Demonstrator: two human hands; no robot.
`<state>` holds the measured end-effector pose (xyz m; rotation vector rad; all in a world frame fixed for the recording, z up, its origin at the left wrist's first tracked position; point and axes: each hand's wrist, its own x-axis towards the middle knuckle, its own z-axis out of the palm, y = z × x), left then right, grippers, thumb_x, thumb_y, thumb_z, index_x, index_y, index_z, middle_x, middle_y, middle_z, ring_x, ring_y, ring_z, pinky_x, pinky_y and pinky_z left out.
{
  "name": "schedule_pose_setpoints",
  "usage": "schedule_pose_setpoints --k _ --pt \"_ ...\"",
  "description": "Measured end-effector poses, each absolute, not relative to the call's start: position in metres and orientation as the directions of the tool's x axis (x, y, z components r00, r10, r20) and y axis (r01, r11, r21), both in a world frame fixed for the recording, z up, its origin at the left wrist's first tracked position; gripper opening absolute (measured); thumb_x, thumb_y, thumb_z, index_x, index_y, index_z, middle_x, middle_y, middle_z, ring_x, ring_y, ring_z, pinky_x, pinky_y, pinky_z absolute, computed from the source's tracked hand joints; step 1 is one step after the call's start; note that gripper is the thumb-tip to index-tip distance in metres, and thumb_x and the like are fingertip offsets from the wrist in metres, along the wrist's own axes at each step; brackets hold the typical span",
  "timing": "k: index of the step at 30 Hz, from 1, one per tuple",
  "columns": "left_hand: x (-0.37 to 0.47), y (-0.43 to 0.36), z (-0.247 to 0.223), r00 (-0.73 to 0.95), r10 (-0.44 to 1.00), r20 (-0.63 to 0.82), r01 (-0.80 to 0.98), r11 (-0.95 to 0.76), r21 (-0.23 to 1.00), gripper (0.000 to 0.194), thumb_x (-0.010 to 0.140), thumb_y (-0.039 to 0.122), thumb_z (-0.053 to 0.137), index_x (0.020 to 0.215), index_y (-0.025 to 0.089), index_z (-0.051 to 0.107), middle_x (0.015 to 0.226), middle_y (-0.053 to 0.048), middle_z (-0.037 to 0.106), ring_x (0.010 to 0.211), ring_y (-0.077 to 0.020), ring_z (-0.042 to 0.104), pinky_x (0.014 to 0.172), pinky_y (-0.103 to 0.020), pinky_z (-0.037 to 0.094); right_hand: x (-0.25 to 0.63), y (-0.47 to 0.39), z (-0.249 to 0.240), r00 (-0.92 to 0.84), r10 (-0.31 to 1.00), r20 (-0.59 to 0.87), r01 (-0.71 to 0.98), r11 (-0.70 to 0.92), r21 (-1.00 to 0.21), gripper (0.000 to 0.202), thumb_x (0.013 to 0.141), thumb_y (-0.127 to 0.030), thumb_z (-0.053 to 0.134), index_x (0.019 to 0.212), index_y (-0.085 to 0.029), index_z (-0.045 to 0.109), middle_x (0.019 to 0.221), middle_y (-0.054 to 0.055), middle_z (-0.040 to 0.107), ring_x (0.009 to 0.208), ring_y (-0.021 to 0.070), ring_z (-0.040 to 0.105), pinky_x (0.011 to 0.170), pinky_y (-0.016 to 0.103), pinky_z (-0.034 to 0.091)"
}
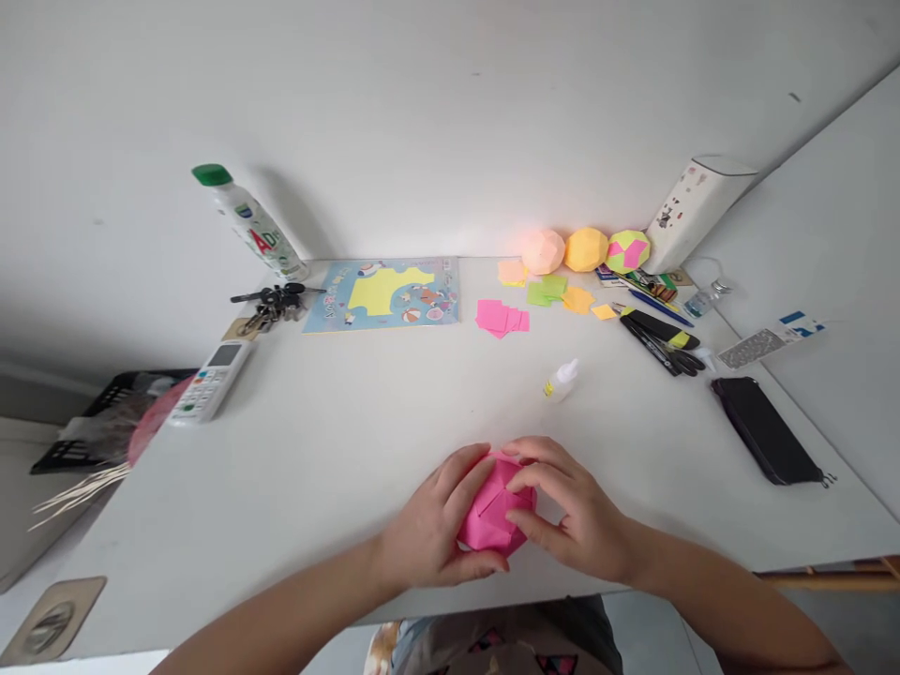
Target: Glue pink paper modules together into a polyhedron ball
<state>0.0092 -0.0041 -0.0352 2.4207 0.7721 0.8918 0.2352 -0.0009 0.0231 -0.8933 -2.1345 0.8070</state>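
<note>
A bright pink folded-paper ball (493, 511) with flat facets is between my hands, close to the table's front edge. My left hand (444, 520) wraps round its left side, thumb along the bottom and fingers over the top. On the right side, my right hand (573, 511) curves its fingers and thumb onto the paper, the fingertips touching the facets. Beyond my hands stands a small glue bottle (561, 380) with a white tip. Farther back lie loose pink paper squares (502, 317). The underside of the ball is hidden.
Three paper balls, peach (543, 251), orange (586, 249) and yellow-pink (628, 251), sit by the wall. A cutter (659, 328), a black pouch (766, 429) and a white box (703, 214) are at right. A drink bottle (257, 225), keys (276, 302) and remote (211, 382) are at left.
</note>
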Motion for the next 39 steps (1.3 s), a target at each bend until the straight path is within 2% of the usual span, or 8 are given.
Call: schedule_pose_setpoints --k 7,11,17,25,39 --pt "0.012 -0.003 -0.031 0.625 0.636 0.453 0.342 -0.744 0.574 0.090 0.087 0.067 0.046 0.153 0.016 0.010 0.139 -0.028 0.041 0.130 -0.0411 0.044 0.097 -0.059 0.047 0.231 -0.002 0.024 -0.474 0.856 0.206 0.316 0.383 -0.868 0.008 0.086 -0.022 0.065 0.088 -0.023 0.057 0.120 0.009 0.060 0.117 0.0225 0.057 0.097 0.036 0.051" --pt "0.014 -0.003 -0.032 0.624 0.639 0.450 0.352 -0.744 0.568 0.091 0.086 0.069 0.044 0.153 0.016 0.010 0.138 -0.028 0.041 0.128 -0.0405 0.045 0.097 -0.059 0.048 0.229 -0.004 0.027 -0.450 0.875 0.177 0.293 0.332 -0.897 0.012 0.086 -0.023 0.066 0.080 -0.023 0.054 0.120 0.009 0.060 0.117 0.0233 0.058 0.097 0.038 0.050" --pt "0.016 -0.002 -0.033 0.634 0.615 0.468 0.350 -0.768 0.536 0.089 0.087 0.070 0.040 0.151 0.014 0.013 0.135 -0.028 0.042 0.127 -0.0407 0.045 0.097 -0.060 0.047 0.227 -0.005 0.029 -0.465 0.836 0.291 0.290 0.454 -0.842 0.009 0.086 -0.017 0.062 0.082 -0.022 0.056 0.117 0.010 0.058 0.115 0.0239 0.058 0.095 0.038 0.051" --pt "0.015 -0.002 -0.034 0.609 0.635 0.475 0.363 -0.756 0.545 0.086 0.087 0.069 0.042 0.148 0.014 0.016 0.135 -0.027 0.043 0.125 -0.0404 0.047 0.096 -0.059 0.048 0.227 -0.002 0.029 -0.524 0.691 0.498 0.247 0.683 -0.687 0.013 0.082 -0.008 0.060 0.084 -0.020 0.055 0.120 0.012 0.057 0.115 0.0280 0.055 0.094 0.045 0.051" --pt "0.017 -0.003 -0.033 0.601 0.633 0.488 0.364 -0.760 0.539 0.084 0.088 0.069 0.041 0.146 0.012 0.019 0.130 -0.027 0.045 0.123 -0.0394 0.049 0.095 -0.058 0.049 0.224 -0.001 0.030 -0.483 0.733 0.479 0.221 0.631 -0.743 0.015 0.082 -0.007 0.061 0.084 -0.021 0.056 0.103 0.009 0.064 0.104 0.0256 0.061 0.088 0.043 0.054"
